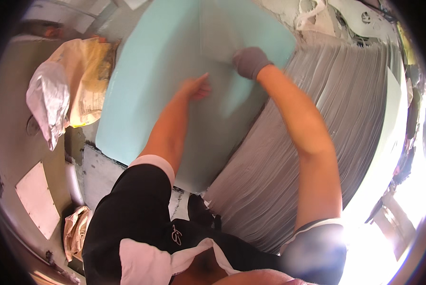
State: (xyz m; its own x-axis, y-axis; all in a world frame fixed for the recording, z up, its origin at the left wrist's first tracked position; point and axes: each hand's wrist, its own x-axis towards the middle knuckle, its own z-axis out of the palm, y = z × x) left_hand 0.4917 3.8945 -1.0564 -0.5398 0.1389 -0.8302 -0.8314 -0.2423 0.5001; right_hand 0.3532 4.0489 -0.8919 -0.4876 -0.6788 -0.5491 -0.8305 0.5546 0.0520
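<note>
In front of me lies a large, smooth, pale blue-green panel with a greyer middle. My right hand, in a dark grey glove, is closed like a fist over its upper right part. A flat grey piece with straight edges reaches from beside those fingers to the top of the view. Whether the glove grips its edge is hard to make out. My left hand is bare and blurred over the middle of the panel. Its index finger points out, the other fingers are partly curled, and nothing shows in it.
A tall stack of thin grey sheets with ragged edges stands to the right, against the panel. At the left hang a plastic bag and a yellowish sack. A folded brown bundle sits lower left. Bright light washes out the lower right.
</note>
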